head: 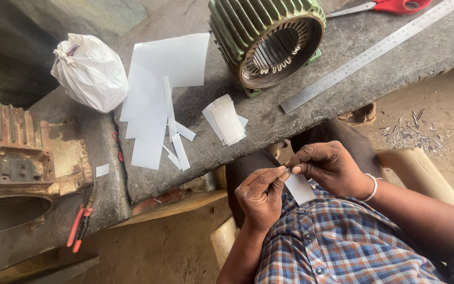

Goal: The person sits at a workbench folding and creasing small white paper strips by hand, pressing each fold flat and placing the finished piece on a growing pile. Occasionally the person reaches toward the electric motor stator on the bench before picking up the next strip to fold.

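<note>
While both hands meet over the person's lap, they pinch one small white paper strip [299, 188] between them. The left hand [261, 197] nips the strip's upper left edge between thumb and forefinger, and the right hand [328, 167] grips its top end with fingertips pressed together, a white bangle at that wrist. The strip hangs down against the checked shirt [337, 242], well apart from the stone counter [269, 123]. On the counter lie a small stack of cut strips [225, 120], larger white sheets [158, 84] with loose slivers beside them, a green motor stator [266, 39], a long steel ruler [374, 52] and red-handled scissors [395, 6]. Further left sit a knotted white bag [90, 71], a rusty motor housing [19, 160] and red pliers [81, 221].
</note>
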{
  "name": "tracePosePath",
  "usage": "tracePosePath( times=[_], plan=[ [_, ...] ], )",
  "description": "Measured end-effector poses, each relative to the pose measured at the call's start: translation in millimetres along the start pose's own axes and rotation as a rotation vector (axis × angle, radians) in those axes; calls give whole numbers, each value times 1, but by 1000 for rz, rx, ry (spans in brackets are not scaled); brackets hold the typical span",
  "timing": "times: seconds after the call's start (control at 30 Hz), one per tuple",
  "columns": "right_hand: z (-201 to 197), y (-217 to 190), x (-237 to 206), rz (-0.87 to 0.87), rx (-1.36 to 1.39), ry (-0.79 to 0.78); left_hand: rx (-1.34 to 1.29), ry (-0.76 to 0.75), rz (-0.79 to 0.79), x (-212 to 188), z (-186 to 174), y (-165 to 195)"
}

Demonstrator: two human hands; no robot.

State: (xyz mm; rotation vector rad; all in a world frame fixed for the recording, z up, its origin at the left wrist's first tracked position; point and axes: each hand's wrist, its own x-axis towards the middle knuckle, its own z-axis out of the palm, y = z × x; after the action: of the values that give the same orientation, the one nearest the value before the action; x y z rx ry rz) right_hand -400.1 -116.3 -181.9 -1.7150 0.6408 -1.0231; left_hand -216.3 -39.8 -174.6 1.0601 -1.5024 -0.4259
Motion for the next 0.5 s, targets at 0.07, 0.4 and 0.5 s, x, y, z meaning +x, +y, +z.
tracePosePath(
  times=[0.07,0.4,0.5],
  plan=[
    [0,0,-1,30,15,-7,9,2,1,0,0,0],
    [10,7,-6,43,93,27,123,8,14,2,1,0],
    [13,9,-8,109,198,27,135,8,13,0,2,-3]
  ],
)
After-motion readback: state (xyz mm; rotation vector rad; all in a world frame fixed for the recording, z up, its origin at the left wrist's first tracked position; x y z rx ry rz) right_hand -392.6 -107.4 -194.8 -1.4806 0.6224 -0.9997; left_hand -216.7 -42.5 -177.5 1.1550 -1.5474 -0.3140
